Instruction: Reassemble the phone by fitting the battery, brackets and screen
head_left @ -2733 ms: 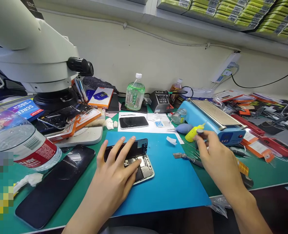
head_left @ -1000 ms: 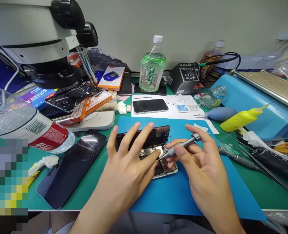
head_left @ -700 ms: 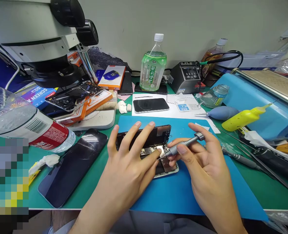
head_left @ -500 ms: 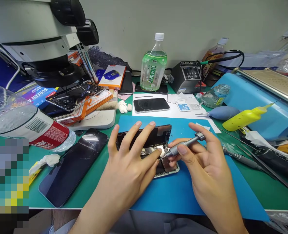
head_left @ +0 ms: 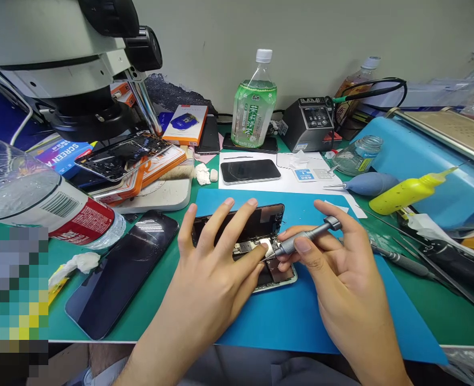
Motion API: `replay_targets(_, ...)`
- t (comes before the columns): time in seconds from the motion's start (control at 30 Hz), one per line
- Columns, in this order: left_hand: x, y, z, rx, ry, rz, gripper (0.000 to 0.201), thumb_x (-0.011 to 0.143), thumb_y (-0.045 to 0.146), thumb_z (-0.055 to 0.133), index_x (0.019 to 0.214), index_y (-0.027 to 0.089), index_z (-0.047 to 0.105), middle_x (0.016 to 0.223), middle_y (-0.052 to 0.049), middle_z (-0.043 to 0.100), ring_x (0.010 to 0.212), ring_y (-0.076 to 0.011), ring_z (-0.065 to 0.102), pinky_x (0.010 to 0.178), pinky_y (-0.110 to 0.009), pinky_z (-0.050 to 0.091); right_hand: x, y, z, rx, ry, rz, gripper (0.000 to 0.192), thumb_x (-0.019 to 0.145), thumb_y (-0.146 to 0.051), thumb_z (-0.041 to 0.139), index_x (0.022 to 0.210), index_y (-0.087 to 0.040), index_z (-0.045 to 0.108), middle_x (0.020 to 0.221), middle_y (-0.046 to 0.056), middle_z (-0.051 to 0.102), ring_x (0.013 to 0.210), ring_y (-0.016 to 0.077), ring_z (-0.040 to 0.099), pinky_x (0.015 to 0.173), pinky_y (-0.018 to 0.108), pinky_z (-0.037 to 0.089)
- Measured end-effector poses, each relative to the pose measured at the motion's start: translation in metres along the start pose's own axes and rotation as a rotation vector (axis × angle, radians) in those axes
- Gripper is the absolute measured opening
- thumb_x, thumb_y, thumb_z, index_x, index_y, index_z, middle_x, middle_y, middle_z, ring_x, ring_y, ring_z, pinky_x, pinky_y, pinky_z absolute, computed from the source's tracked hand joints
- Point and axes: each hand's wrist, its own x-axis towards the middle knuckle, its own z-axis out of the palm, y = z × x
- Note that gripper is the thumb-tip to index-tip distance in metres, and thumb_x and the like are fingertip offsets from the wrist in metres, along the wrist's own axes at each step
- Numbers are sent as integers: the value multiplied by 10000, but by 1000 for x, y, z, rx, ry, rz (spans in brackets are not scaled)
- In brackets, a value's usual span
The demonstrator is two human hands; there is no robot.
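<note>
- Cluttered green repair bench (head_left: pixel 160 300) under me, blue silicone mat (head_left: pixel 285 316) in the middle.
- My left hand (head_left: pixel 215 268) lies flat and spread on the opened black smartphone (head_left: pixel 261 236), gripping nothing, just pinning it.
- My right hand (head_left: pixel 333 279) pinches the slim grey metal screwdriver (head_left: pixel 305 238), tip down on the phone's board just beside my left fingertips.
- Since a second ago, barely any shift: tip stays seated, so I judge I'm working one screw.
- Yellow squeeze bottle (head_left: pixel 409 188) sits well beyond my right hand.
</note>
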Motion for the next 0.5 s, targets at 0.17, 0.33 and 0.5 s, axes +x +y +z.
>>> replay_targets(0.17, 1, 0, 0, 0, 0, 3, 216, 1104, 381, 648, 1268, 362, 788, 1799, -43, 410, 1684, -322, 336, 1388, -631, 40, 0, 0, 0, 17, -1, -11, 570, 975, -441, 818, 1452, -308, 534, 988, 19, 803, 657, 139, 744, 631, 260, 675)
replay_targets(0.33, 0, 1, -1, 2, 0, 4, 217, 1104, 386, 650, 1273, 365, 784, 1804, -40, 400, 1687, -316, 329, 1389, -629, 40, 0, 1, 1, 15, 2, -22, 569, 979, -432, 813, 1453, -297, 529, 998, 29, 807, 655, 144, 747, 635, 272, 681)
replay_targets(0.5, 0, 0, 0, 3, -6, 4, 219, 1103, 389, 652, 1279, 365, 780, 1811, -39, 387, 1693, -317, 315, 1387, -636, 42, -1, 3, 0, 11, 0, -25, 574, 977, -434, 816, 1460, -301, 536, 993, 22, 803, 658, 143, 741, 627, 270, 674)
